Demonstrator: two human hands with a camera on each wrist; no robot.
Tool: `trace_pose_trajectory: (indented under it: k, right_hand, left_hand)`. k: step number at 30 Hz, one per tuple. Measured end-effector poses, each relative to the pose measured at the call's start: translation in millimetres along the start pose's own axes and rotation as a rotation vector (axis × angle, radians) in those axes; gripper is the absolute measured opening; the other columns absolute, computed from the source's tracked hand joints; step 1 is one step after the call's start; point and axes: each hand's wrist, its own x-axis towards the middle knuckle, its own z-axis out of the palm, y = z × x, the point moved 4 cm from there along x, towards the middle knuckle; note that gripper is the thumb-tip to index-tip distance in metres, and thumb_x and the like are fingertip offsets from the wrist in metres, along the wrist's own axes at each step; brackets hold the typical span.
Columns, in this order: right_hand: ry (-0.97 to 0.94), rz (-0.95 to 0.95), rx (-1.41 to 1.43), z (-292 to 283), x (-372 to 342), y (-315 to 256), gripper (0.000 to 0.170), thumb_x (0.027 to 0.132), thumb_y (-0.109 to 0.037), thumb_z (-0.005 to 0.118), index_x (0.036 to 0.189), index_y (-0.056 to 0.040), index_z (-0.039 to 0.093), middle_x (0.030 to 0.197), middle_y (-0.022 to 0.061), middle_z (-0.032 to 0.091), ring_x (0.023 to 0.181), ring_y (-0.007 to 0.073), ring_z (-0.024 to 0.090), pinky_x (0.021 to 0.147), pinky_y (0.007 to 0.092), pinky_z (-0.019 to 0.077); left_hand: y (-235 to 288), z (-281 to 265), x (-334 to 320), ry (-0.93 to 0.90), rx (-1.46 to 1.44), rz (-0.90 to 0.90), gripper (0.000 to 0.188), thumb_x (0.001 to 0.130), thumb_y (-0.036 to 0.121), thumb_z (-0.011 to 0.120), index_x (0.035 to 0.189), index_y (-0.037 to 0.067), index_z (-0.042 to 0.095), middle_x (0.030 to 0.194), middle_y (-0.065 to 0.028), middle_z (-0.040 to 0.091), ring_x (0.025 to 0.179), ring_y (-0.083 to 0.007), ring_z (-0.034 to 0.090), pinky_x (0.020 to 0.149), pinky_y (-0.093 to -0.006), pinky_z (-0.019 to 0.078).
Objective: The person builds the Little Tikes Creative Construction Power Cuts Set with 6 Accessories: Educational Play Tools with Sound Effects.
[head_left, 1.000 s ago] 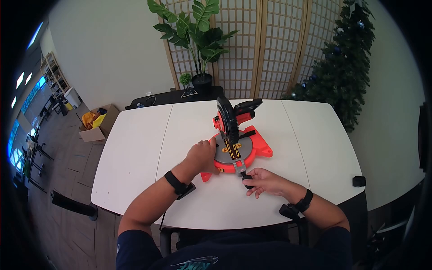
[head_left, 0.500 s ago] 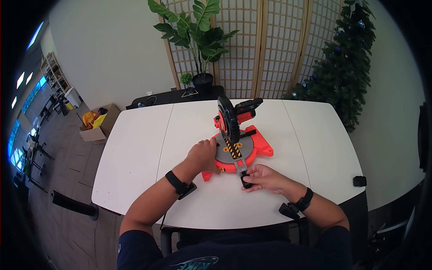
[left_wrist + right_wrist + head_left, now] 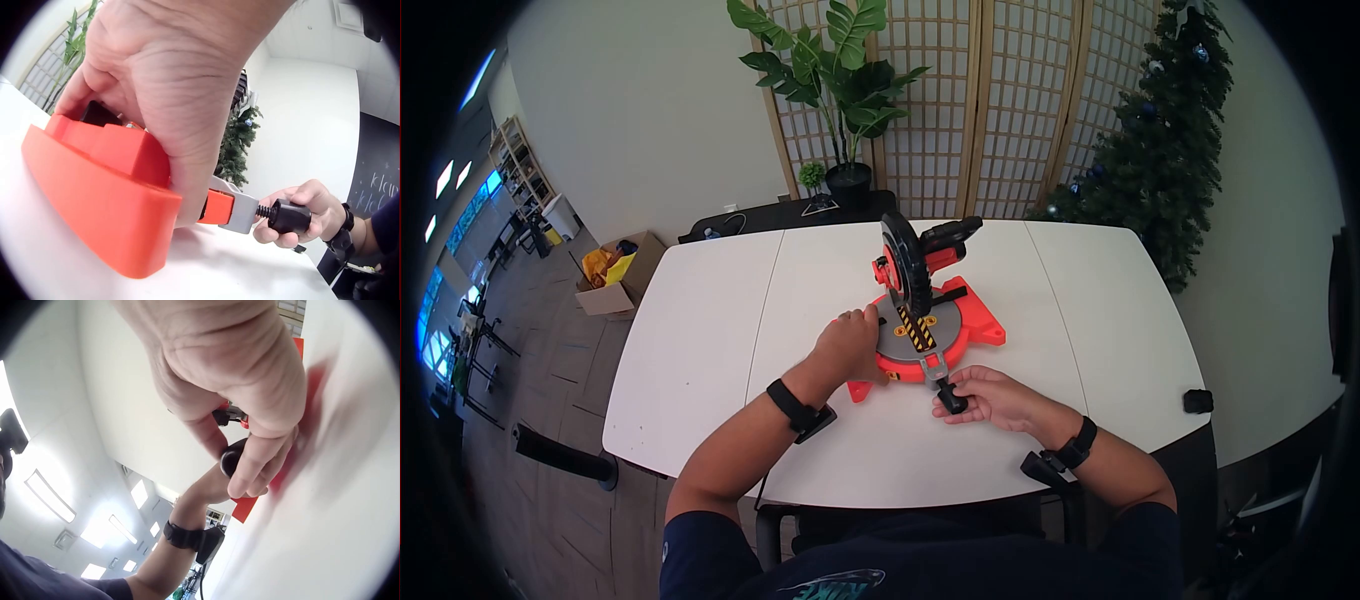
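Observation:
An orange, grey and black toy miter saw [image 3: 915, 270] stands on the white table, its round grey turntable [image 3: 948, 322] marked by a black-and-yellow striped strip. My left hand [image 3: 848, 345] grips the left side of the orange base [image 3: 100, 200], fingers over its top edge and thumb at the front. At the saw's front, a black knob [image 3: 291, 217] sits on a threaded screw [image 3: 264, 212] that comes out of a grey bracket [image 3: 242, 214]. My right hand [image 3: 997, 398] pinches this knob between thumb and fingers. In the right wrist view, the fingers cover much of the knob [image 3: 232, 457].
The white table [image 3: 700, 340] ends close to the person's body. A small black object [image 3: 1198, 402] lies at its right edge. Behind stand a potted plant [image 3: 850, 185], a folding screen [image 3: 1025, 110] and a decorated tree [image 3: 1155, 170]. An open cardboard box [image 3: 635, 280] stands left on the floor.
The right hand's fingers have shifted around the black knob, drawing in from a looser spread to a closer pinch. My left hand and the saw stay in place.

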Motion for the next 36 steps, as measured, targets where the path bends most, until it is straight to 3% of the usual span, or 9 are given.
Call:
trace_pose_trajectory:
  k: [3, 10, 12, 15, 21, 28, 34, 36]
  right_hand:
    - [0.068, -0.054, -0.199, 9.1, -1.8, -0.6, 0.030, 0.099, -0.004, 0.057, 0.124, 0.0011, 0.042, 0.116, 0.0193, 0.059, 0.110, 0.0312, 0.068, 0.095, 0.0415, 0.0598]
    - [-0.017, -0.009, 0.022, 3.8, -0.4, -0.9, 0.039, 0.096, -0.006, 0.067, 0.123, 0.0020, 0.040, 0.115, 0.0161, 0.058, 0.109, 0.0289, 0.068, 0.095, 0.0389, 0.0599]
    - [0.055, -0.066, -0.153, 8.0, -1.6, -1.6, 0.041, 0.095, -0.007, 0.068, 0.123, 0.0027, 0.040, 0.115, 0.0181, 0.060, 0.108, 0.0292, 0.068, 0.094, 0.0394, 0.0598]
    - [0.050, -0.069, -0.191, 8.0, -1.1, -0.9, 0.041, 0.095, -0.008, 0.068, 0.123, 0.0027, 0.040, 0.115, 0.0185, 0.061, 0.108, 0.0288, 0.069, 0.094, 0.0395, 0.0598]
    - [0.045, -0.022, -0.114, 5.2, -3.0, -5.4, 0.045, 0.093, -0.009, 0.071, 0.124, 0.0019, 0.040, 0.115, 0.0165, 0.061, 0.105, 0.0261, 0.070, 0.094, 0.0377, 0.0594]
    - [0.066, -0.076, -0.195, 2.7, 0.6, 0.6, 0.043, 0.094, -0.010, 0.070, 0.124, 0.0024, 0.041, 0.116, 0.0187, 0.061, 0.106, 0.0287, 0.070, 0.094, 0.0363, 0.0592]
    - [0.029, -0.038, -0.033, 3.9, -1.8, -2.4, 0.044, 0.093, -0.010, 0.072, 0.123, 0.0032, 0.043, 0.114, 0.0166, 0.062, 0.105, 0.0268, 0.070, 0.095, 0.0361, 0.0585]
    - [0.062, -0.102, -0.199, 7.0, -1.7, -2.3, 0.041, 0.095, -0.012, 0.070, 0.122, 0.0035, 0.043, 0.116, 0.0180, 0.062, 0.107, 0.0295, 0.070, 0.095, 0.0365, 0.0587]
  left_hand:
    - [-0.4, 0.5, 0.0, 0.016, 0.005, 0.014, 0.099, 0.053, 0.047, 0.091, 0.124, -0.004, 0.044, 0.113, -0.0213, 0.062, 0.108, -0.0350, 0.064, 0.089, -0.0400, 0.0566]
    - [-0.6, -0.2, 0.6, 0.003, -0.005, -0.004, 0.099, 0.052, 0.047, 0.092, 0.122, -0.005, 0.045, 0.110, -0.0216, 0.064, 0.106, -0.0350, 0.066, 0.088, -0.0397, 0.0568]
    - [-0.7, -0.8, 0.3, 0.019, -0.019, 0.008, 0.099, 0.052, 0.047, 0.092, 0.122, -0.005, 0.045, 0.109, -0.0216, 0.064, 0.105, -0.0349, 0.066, 0.087, -0.0395, 0.0569]
    - [-1.5, 0.6, 1.0, 0.018, -0.015, 0.010, 0.098, 0.052, 0.047, 0.092, 0.121, -0.005, 0.045, 0.109, -0.0218, 0.064, 0.105, -0.0349, 0.066, 0.087, -0.0395, 0.0569]
    - [-0.6, -0.4, 0.8, 0.017, -0.014, 0.007, 0.098, 0.053, 0.047, 0.092, 0.122, -0.004, 0.045, 0.109, -0.0219, 0.064, 0.105, -0.0353, 0.066, 0.088, -0.0399, 0.0565]
    - [-1.3, -0.6, 1.4, 0.018, -0.032, -0.006, 0.098, 0.052, 0.046, 0.092, 0.122, -0.004, 0.045, 0.109, -0.0220, 0.065, 0.105, -0.0356, 0.066, 0.089, -0.0399, 0.0560]
    - [-1.0, -1.1, 1.3, 0.026, -0.021, -0.010, 0.097, 0.052, 0.046, 0.093, 0.121, -0.004, 0.046, 0.108, -0.0220, 0.066, 0.104, -0.0357, 0.067, 0.088, -0.0400, 0.0564]
    - [-1.8, -0.5, 1.7, 0.035, -0.026, -0.012, 0.097, 0.052, 0.046, 0.093, 0.121, -0.004, 0.046, 0.108, -0.0221, 0.066, 0.104, -0.0357, 0.067, 0.088, -0.0399, 0.0566]
